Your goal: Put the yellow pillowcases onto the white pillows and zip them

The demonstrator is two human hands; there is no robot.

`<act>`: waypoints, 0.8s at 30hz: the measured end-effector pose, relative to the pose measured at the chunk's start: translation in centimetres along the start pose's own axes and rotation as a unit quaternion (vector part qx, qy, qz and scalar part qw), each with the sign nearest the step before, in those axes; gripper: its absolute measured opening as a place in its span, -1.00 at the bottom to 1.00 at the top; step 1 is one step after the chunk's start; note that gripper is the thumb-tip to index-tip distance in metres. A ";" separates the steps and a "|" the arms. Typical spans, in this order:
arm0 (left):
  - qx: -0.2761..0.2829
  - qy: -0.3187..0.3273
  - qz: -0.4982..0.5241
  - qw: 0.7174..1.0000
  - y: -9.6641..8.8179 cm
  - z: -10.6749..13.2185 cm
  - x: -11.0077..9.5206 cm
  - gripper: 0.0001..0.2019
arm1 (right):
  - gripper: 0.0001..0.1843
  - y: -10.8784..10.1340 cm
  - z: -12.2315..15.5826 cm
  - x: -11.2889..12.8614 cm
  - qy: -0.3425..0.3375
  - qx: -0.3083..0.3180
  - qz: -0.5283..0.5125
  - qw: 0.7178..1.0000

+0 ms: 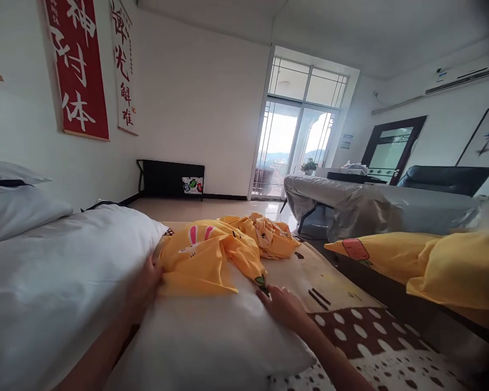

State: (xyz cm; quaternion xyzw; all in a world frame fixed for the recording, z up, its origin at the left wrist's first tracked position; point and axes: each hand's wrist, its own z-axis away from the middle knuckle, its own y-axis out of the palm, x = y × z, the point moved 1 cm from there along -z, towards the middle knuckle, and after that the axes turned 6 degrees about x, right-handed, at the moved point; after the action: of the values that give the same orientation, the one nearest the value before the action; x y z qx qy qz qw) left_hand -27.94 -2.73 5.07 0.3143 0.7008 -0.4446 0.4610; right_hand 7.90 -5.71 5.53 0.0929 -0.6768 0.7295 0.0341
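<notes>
A white pillow (215, 336) lies in front of me, its far end covered by a yellow pillowcase (204, 260) with a pink-eared rabbit print. At the left side of the case, my left hand (150, 277) is closed on the fabric edge; its fingertips are partly hidden. My right hand (283, 304) pinches the opposite edge near a dark green printed patch. The near part of the pillow is bare. Just beyond lies a crumpled heap of yellow patterned cloth (275, 236).
Large white pillows (65, 255) are piled on the left. Beneath is a patterned blanket (342, 320) in beige and brown. More yellow pillows (452, 266) sit at the right. Farther back stand a plastic-covered table (350, 201), a dark chair (444, 179) and glass doors (293, 141).
</notes>
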 end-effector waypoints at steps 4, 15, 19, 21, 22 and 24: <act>0.023 0.250 -0.129 0.959 1.4 2.8 -4.0 -0.48 | -0.39 -2.8 -2.4 0.3 -0.030 -0.080 0.003 0.996; 0.230 0.245 -0.249 0.908 5.8 8.8 -4.5 -0.77 | -0.54 1.8 -6.7 3.4 -0.055 -0.142 -0.198 0.968; 0.091 0.231 -0.132 0.960 -2.1 8.9 -4.9 -0.75 | -0.73 -1.7 -4.8 -0.1 -0.095 -0.188 -0.189 0.959; 0.018 0.172 -0.072 0.982 -6.0 9.5 -5.1 -0.78 | -0.78 -3.6 -2.9 -1.6 -0.161 -0.189 -0.186 0.951; -0.002 0.144 -0.047 0.988 -7.5 9.8 -5.2 -0.80 | -0.77 -4.3 -1.9 -2.3 -0.191 -0.193 -0.191 0.943; -0.020 0.137 -0.020 0.990 -9.8 10.1 -5.0 -0.77 | -0.77 -5.3 0.1 -3.1 -0.225 -0.215 -0.196 0.930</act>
State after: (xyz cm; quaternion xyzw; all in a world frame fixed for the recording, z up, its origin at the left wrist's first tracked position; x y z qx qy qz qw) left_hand -30.71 -16.13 11.16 0.3486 0.7721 -0.3927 0.3579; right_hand 11.85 -5.11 10.22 0.3760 -0.7754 0.5055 0.0424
